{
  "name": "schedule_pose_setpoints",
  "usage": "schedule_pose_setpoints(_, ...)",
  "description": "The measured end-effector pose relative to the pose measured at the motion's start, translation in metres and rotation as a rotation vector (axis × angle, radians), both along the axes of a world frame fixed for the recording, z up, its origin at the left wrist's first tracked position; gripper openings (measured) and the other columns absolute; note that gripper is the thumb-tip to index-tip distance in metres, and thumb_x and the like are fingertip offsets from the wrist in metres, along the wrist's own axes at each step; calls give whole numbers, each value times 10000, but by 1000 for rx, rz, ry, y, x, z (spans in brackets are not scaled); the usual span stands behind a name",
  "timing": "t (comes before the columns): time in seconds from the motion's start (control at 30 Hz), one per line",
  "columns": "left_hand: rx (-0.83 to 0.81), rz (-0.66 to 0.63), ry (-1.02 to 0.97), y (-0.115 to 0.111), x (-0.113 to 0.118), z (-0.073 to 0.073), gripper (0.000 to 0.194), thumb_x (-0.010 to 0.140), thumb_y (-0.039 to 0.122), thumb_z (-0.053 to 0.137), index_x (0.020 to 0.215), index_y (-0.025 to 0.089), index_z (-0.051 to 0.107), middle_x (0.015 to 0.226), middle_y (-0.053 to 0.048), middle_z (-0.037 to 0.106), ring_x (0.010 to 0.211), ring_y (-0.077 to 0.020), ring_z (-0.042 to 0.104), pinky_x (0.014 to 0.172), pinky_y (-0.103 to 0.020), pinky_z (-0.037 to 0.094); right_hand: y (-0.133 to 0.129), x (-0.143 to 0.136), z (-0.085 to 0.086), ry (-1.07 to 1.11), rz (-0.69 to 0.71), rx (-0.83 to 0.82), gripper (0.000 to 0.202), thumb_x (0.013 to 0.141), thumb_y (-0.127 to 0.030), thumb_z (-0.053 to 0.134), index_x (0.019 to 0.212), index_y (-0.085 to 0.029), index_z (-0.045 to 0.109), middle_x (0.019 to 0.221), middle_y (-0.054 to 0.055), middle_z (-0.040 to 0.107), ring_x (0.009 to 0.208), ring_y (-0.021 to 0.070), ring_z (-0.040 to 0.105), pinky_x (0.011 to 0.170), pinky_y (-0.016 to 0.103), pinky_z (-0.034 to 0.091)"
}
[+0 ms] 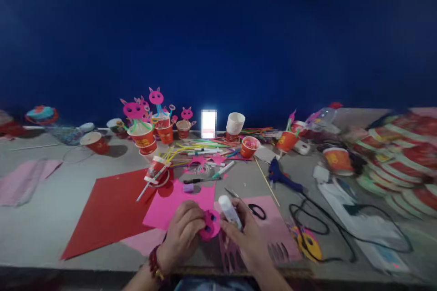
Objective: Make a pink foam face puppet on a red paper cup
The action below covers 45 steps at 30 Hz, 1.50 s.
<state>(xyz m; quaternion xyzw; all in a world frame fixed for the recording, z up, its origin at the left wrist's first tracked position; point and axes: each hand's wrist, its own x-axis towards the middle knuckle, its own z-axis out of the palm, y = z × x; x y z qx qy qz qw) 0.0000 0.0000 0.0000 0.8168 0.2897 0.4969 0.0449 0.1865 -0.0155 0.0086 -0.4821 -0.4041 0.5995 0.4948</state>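
My left hand (187, 232) is closed on the edge of a round pink paper face (209, 225) with dark eye spots. In my right hand (246, 236) is a white glue stick (230, 211), tilted up to the left. My right thumb and fingertips come close to the paper face's right edge; whether they pinch it is unclear. Just beyond my hands lies a bright pink sheet (170, 204) with scalloped cut-outs, and on it a small purple cap (188, 188). Partly under my right hand, scissors (257, 211) rest on a paler pink sheet (273, 223).
A red sheet (105, 213) lies at left. Paper cups (141, 136) with pink animal faces stand behind, near scattered markers (223, 169) and pipe cleaners (184, 150). Right of me are a blue glue gun (283, 177) with a looping black cord, a yellow tape roll (309, 244) and stacked cups (403, 159).
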Motion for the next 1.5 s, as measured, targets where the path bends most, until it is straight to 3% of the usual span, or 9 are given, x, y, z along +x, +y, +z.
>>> schedule_pose_setpoints(0.13,-22,-20,-13,-2,3,-5,157,933,113,485,1002,178,610,826,-79,685,799,-195,598,745,-359,544,4,-5,5,53,-20,7,450,680,-464,828,910,-224,525,701,-63,558,480,69,471,408,180,477)
schedule_pose_setpoints(0.23,-163,-26,-99,-6,8,-11,186,931,123,496,1040,185,635,847,-77,673,819,-200,606,736,-347,526,4,-5,3,48,-2,26,408,741,-490,780,930,-233,526,653,-78,512,443,61,420,387,163,422)
schedule_pose_setpoints(0.33,-516,11,-319,-9,15,-18,134,947,171,514,964,180,647,871,-75,666,833,-194,627,740,-322,521,4,1,-2,-34,-10,99,306,863,-508,648,950,-234,543,618,-75,489,408,62,382,361,158,354)
schedule_pose_setpoints(0.4,-807,36,-515,-9,19,-22,143,951,262,544,888,168,633,805,-56,659,733,-172,632,659,-279,520,3,9,-3,-159,-52,221,243,907,-461,598,985,-231,583,690,-29,568,482,98,495,413,180,420)
schedule_pose_setpoints(0.47,-1016,43,-676,-9,23,-24,216,932,352,584,829,163,611,702,-22,639,597,-140,601,555,-235,493,2,16,-2,-332,-64,380,199,904,-377,612,1038,-230,627,844,32,663,667,162,634,557,227,529)
schedule_pose_setpoints(0.53,-1103,42,-748,-8,25,-24,260,906,400,618,804,161,606,656,-8,639,551,-130,595,531,-224,488,1,20,-1,-493,-44,530,231,878,-296,650,1102,-240,645,1001,66,709,872,222,689,736,283,572)
schedule_pose_setpoints(0.63,-1065,50,-757,-7,27,-22,258,895,411,633,822,164,624,678,-12,671,588,-139,633,577,-231,513,-1,20,0,-613,-39,665,325,856,-216,680,1173,-260,621,1080,59,722,955,230,697,843,298,557)
schedule_pose_setpoints(1.1,-759,201,-392,-15,31,-27,144,936,258,534,996,205,654,769,-4,714,629,-135,662,556,-193,505,1,0,0,-695,-154,850,206,822,-151,664,1009,-222,617,795,18,708,671,180,680,638,280,539)
schedule_pose_setpoints(1.5,-605,277,-186,-15,28,-37,195,956,215,451,1075,220,605,741,-15,721,596,-156,676,551,-224,518,0,-6,0,-713,-160,889,195,836,-155,647,1019,-203,598,749,19,682,626,173,668,597,277,536)
